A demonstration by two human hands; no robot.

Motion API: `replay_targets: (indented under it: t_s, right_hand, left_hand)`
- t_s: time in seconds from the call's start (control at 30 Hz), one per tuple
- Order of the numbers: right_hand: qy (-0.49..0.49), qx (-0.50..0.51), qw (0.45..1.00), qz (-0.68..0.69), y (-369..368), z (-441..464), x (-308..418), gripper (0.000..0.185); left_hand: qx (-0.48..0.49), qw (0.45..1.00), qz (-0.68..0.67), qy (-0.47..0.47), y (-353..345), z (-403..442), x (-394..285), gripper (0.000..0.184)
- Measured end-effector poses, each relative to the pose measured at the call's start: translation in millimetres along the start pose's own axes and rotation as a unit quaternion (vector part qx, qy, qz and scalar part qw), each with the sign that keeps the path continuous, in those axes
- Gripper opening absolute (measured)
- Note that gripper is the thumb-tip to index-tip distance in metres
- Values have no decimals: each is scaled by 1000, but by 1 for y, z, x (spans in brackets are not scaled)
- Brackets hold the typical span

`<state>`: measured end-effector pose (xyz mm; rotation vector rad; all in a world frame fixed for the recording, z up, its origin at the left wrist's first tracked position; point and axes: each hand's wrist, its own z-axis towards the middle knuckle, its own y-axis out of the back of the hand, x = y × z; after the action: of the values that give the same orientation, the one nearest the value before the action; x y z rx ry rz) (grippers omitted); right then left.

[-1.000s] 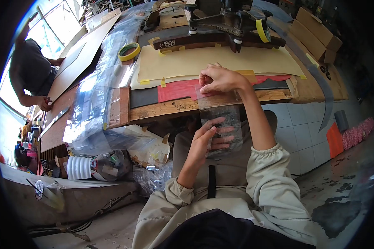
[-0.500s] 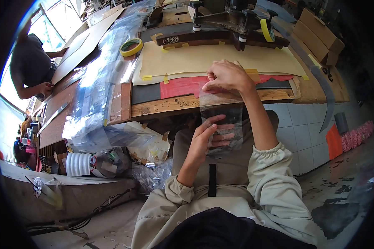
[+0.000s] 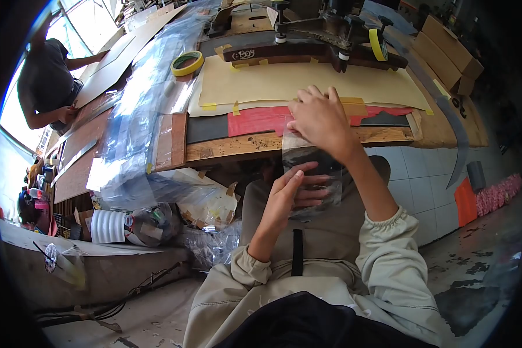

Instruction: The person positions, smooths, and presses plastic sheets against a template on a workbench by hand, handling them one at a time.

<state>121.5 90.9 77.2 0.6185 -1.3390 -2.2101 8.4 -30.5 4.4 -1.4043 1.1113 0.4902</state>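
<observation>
A clear plastic sheet (image 3: 312,155) hangs upright over my lap, in front of the table's wooden edge (image 3: 238,149). My left hand (image 3: 289,191) holds its lower left part, the thumb in front and the fingers showing through the plastic. At the upper end is my right hand (image 3: 325,123), its thumb and bent fingers around the sheet's top edge; the exact contact is partly hidden. Behind that hand, red material (image 3: 258,121) and a large cream sheet (image 3: 272,84) with yellow tape pieces lie on the table.
A yellow tape roll (image 3: 187,63) sits at the cream sheet's left, and another (image 3: 378,45) hangs on a dark metal clamp frame (image 3: 319,29). Plastic film (image 3: 136,110) drapes over the table. At the far left a person (image 3: 46,81) handles a board. An open cardboard box (image 3: 446,49) is at the right.
My right hand has turned and its fingers have lifted slightly, with the forearm lower. My left hand stays on the plastic. The person's hands have shifted along the board.
</observation>
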Motion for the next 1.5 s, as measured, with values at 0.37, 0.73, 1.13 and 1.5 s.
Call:
replay_targets:
  t_s: [0.37, 0.73, 1.13, 1.5]
  right_hand:
    - [114, -71, 983, -123, 4, -52, 25, 8]
    - [71, 66, 961, 260, 23, -92, 18, 14]
    - [42, 82, 955, 281, 32, -110, 24, 12]
    - [77, 81, 943, 315, 35, -115, 25, 12]
  left_hand:
    - [-55, 998, 11, -26, 4, 9, 17, 47]
    - [-43, 987, 100, -115, 19, 11, 24, 39]
    - [15, 946, 284, -157, 30, 7, 11, 30]
    - [84, 994, -52, -46, 25, 0, 13, 61]
